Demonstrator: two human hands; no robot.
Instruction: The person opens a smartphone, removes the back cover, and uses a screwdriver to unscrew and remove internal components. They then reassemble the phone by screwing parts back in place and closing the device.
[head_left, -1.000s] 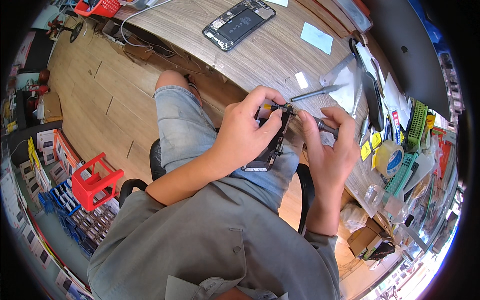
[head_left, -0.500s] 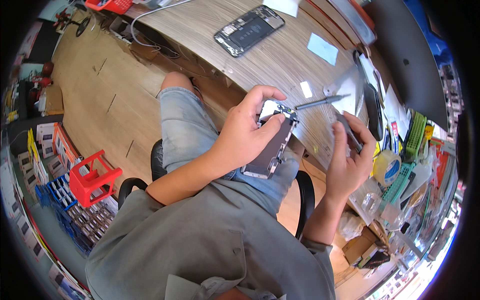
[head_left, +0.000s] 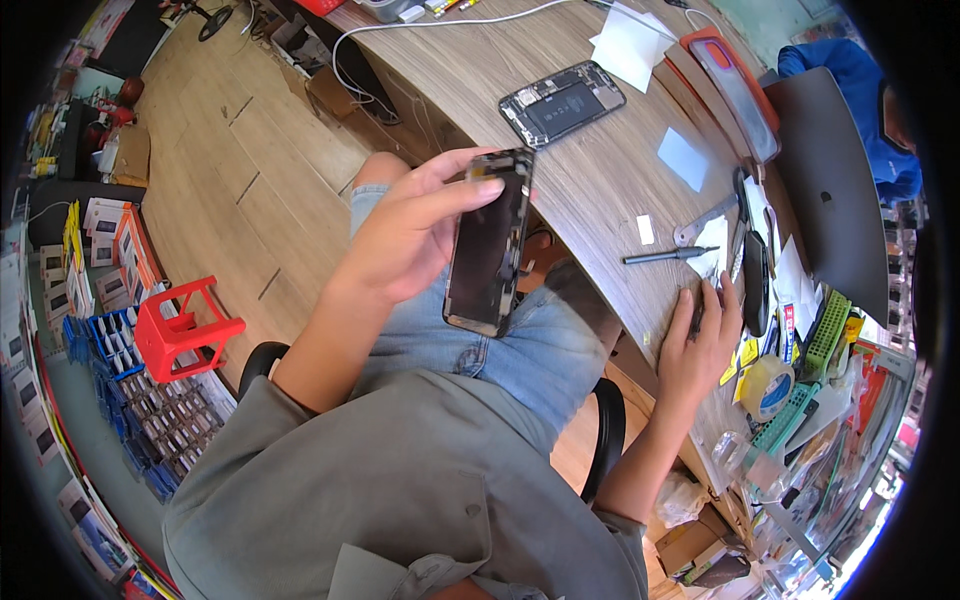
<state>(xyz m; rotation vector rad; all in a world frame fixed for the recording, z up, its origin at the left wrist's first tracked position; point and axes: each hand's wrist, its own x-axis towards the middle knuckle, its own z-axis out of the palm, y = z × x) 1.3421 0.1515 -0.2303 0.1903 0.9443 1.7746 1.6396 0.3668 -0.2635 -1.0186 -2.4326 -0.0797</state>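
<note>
A phone screen assembly (head_left: 486, 250) stands tilted over my lap, its back with flex cables and metal parts along the edge facing me. My left hand (head_left: 415, 230) grips it by the upper left side, thumb pressed on its back. On the desk's near right part rests my right hand (head_left: 695, 340), its thumb and fingers round a small dark thing (head_left: 697, 318) that they mostly hide. Just beyond those fingertips lies a dark pen-shaped screwdriver (head_left: 670, 256). An opened phone body (head_left: 563, 103) with its black battery showing lies farther up the desk.
Near the screwdriver are a small white sticker (head_left: 645, 230) and a blue paper sheet (head_left: 683, 160). A dark grey laptop lid (head_left: 832, 195) stands at right, with a person in a blue sleeve (head_left: 850, 90) behind it. Tape (head_left: 768, 388) and green baskets (head_left: 828, 335) crowd the right. A red stool (head_left: 185, 330) stands left.
My right hand has come down onto the desk with the dark thing. My left hand has raised the screen assembly and turned it more upright. The view has shifted, too.
</note>
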